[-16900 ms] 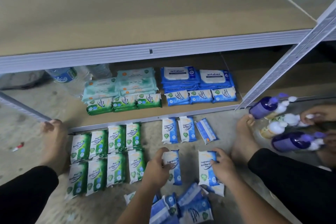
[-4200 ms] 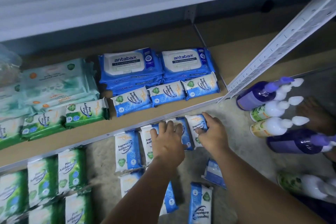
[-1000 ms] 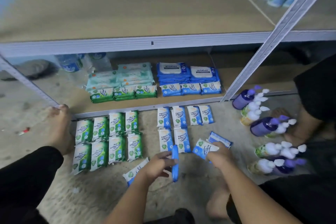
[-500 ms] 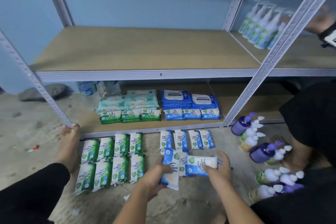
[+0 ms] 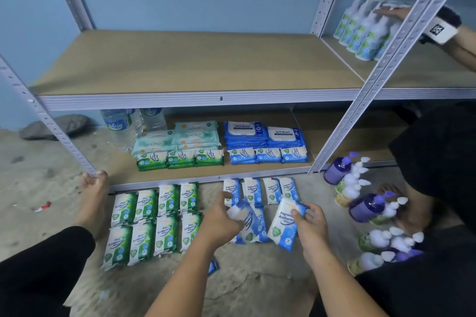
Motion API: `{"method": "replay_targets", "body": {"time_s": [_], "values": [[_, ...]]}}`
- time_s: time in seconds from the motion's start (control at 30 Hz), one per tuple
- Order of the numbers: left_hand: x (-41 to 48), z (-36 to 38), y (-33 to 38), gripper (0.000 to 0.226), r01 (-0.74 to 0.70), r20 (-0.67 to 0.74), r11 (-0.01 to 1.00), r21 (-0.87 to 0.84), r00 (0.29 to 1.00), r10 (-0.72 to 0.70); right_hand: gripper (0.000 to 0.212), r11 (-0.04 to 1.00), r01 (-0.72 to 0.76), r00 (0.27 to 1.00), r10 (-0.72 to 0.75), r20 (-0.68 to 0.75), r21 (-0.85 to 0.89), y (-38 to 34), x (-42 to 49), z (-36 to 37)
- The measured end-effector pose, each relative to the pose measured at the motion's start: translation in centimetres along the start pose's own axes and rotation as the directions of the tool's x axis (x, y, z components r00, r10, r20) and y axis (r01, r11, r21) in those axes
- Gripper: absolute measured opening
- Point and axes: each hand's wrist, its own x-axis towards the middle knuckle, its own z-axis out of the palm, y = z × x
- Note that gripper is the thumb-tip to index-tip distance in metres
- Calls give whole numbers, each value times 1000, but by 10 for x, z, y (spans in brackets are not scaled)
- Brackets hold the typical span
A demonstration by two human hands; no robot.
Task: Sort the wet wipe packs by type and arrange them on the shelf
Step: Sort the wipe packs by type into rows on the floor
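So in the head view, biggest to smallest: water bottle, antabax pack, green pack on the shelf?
1. Water bottle and antabax pack: look about alike, bottle partly hidden.
2. Green pine pack on the shelf: smallest.

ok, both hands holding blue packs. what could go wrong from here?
The left hand holds a blue pack over the blue floor rows; lowering it could skew them. A stray blue pack lies beneath the left forearm, easily missed. The right hand, holding another blue pack, could bump the pump bottles beside it.
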Motion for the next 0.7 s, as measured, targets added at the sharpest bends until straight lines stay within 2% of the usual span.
{"method": "replay_targets", "body": {"time_s": [0.13, 0.23, 0.37, 0.43, 0.53, 0.7], "values": [[-2, 3, 4, 57, -67, -39, 994, -83, 997, 64, 20, 994, -8, 1000, 5, -23, -108, 3, 3, -3], [5, 12, -2, 44, -125, -56, 991, -58, 991, 121, 16, 990, -40, 999, 39, -12, -139, 2, 9, -2], [27, 27, -7, 27, -93, -41, 996, -5, 995, 92, 37, 990, -136, 990, 136, 20, -22, -5, 29, -1], [36, 38, -7, 32, -44, -7, 996, -78, 999, 44, 48, 984, -174, 984, 173, 31, 27, -8, 43, -3], [59, 58, -6, 52, 9, 75, 992, -127, 997, 1, 58, 985, -171, 985, 170, 19, 12, -12, 74, -5], [112, 87, 0, 64, 18, 33, 997, -79, 999, -16, 51, 973, -152, 987, 160, 33, -173, -16, 135, -9]]}}
